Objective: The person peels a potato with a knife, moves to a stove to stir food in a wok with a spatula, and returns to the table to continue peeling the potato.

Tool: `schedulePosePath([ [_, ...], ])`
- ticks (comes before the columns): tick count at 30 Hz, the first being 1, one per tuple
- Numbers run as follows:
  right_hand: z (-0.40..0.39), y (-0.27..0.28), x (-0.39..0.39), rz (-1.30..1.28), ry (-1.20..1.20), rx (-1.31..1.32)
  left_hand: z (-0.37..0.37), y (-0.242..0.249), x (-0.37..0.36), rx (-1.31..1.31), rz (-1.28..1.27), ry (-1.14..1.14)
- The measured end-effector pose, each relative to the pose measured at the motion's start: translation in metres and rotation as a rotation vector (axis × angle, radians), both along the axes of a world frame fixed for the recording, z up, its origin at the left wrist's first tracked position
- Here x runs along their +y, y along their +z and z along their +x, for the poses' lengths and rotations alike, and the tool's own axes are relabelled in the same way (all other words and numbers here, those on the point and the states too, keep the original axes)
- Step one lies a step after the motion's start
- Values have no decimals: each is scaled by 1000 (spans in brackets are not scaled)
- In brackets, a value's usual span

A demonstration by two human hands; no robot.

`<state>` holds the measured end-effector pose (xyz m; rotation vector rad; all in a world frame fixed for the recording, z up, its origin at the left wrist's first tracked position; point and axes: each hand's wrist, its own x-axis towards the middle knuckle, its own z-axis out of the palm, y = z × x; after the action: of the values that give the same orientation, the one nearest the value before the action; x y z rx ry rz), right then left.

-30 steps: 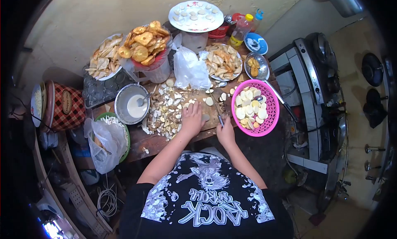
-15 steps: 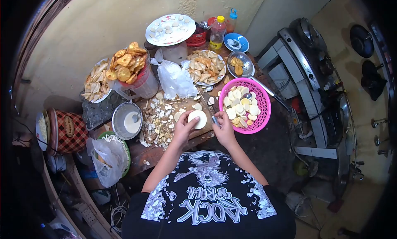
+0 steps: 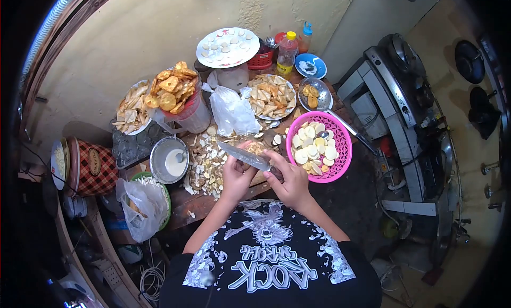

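My right hand (image 3: 288,179) is closed round the handle of a knife (image 3: 245,155), whose broad blade points left across my left hand. Behind the blade, my left hand (image 3: 236,176) is closed on a pale brown, rough-looking piece (image 3: 256,148), partly hidden by the knife. Below both hands lies a wooden board (image 3: 260,178), with many peelings and scraps (image 3: 206,167) to its left. A pink basket (image 3: 348,154) of round cream slices stands to the right of my right hand.
Behind the hands are a plastic bag (image 3: 232,112), a plate of cut pieces (image 3: 290,108), a strainer (image 3: 322,97) and a bottle (image 3: 287,55). A metal pot (image 3: 154,164), a green-rimmed bowl (image 3: 167,215) and a container of fried slices (image 3: 197,118) stand left. A stove (image 3: 391,87) is at right.
The round white slice is gone from my left hand, which now holds a rough brown piece. The knife has come up and left across it. The view has shifted slightly.
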<state>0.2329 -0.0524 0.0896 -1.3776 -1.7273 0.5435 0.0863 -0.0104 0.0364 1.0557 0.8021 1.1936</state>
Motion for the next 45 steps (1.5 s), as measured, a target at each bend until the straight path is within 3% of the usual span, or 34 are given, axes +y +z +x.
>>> schedulePosePath([
  [7,-7,6,-5,42,-48,-79,2,7,-8,47,82,132],
  [10,-10,10,-9,-57,-47,-117,6,10,-12,95,159,201],
  [16,-16,1,-9,52,-38,-10,4,5,-18,239,324,309],
  [19,-16,14,-11,-154,-36,25,4,5,-17,271,398,362],
  [27,-26,-12,-7,-5,-72,58,-2,-8,-24,386,420,473],
  [35,-21,-2,-1,-157,-22,78,-8,-18,-21,472,448,510],
  [41,-23,-12,5,-221,-24,289,-4,-7,-18,515,521,489],
  [45,-19,-14,3,-290,33,368,-8,-15,-21,426,350,414],
])
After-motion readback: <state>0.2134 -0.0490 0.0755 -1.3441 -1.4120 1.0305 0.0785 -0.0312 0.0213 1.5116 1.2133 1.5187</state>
